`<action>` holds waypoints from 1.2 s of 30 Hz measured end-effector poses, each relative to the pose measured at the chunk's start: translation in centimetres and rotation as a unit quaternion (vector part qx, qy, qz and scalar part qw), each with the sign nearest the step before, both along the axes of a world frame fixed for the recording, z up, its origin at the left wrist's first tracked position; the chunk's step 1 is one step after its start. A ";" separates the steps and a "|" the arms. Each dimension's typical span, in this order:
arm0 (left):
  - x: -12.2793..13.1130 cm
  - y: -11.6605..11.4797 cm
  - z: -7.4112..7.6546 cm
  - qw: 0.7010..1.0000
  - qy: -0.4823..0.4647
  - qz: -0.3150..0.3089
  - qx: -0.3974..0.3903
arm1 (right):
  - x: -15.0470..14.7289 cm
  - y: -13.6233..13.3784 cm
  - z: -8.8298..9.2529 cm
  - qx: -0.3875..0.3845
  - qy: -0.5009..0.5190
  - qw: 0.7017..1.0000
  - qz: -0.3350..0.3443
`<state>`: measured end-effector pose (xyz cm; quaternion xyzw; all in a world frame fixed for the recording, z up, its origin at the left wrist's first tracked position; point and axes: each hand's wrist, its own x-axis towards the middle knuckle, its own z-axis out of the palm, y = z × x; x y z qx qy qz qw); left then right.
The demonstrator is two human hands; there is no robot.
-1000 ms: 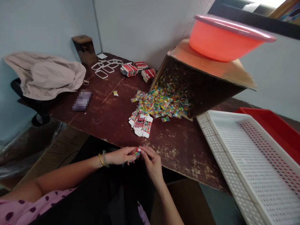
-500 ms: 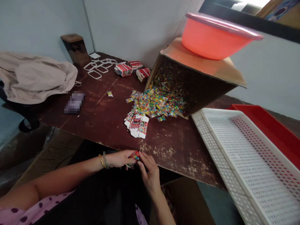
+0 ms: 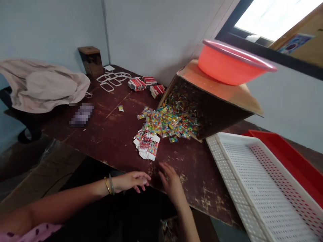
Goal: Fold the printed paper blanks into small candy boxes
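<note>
My left hand (image 3: 132, 181) hovers at the table's front edge with its fingers loosely apart and nothing in it. To its right, my right hand (image 3: 171, 180) is over the tabletop, fingers spread and holding nothing visible. Just beyond both hands lies a fanned stack of flat printed cartons (image 3: 147, 144), white and red. Behind that stack, a heap of small clear packets of colourful candy (image 3: 168, 121) spills out of a cardboard box (image 3: 222, 90) lying on its side. One single candy packet (image 3: 121, 108) lies apart to the left.
A pink basin (image 3: 232, 64) sits on the cardboard box. White perforated trays (image 3: 252, 174) and a red tray (image 3: 290, 158) stand at right. Banded carton bundles (image 3: 137, 84), white loops (image 3: 107, 87) and a brown box (image 3: 91, 60) are at the back. Beige cloth (image 3: 50, 84) lies left.
The small red carton held between both hands is gone from them. My hands have come apart, and the right hand has moved forward over the table. The camera view has tilted up.
</note>
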<state>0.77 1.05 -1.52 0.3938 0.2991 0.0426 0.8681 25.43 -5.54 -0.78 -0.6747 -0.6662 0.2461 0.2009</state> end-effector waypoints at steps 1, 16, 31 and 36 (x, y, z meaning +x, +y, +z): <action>-0.1 0.0 0.1 1.000 0.003 0.001 -0.002 | -1.3 2.8 -1.0 0.024 -0.033 0.999 0.012; -1.4 2.0 0.2 0.968 -0.060 0.191 -0.153 | -8.5 0.3 -0.1 0.102 -0.064 0.987 0.103; -1.7 0.5 1.8 0.995 0.022 0.075 -0.056 | -10.2 0.5 2.1 0.097 0.154 0.983 -0.028; -1.8 -0.6 2.4 0.991 0.029 0.072 -0.112 | -10.3 0.7 3.2 -0.022 0.247 0.968 -0.038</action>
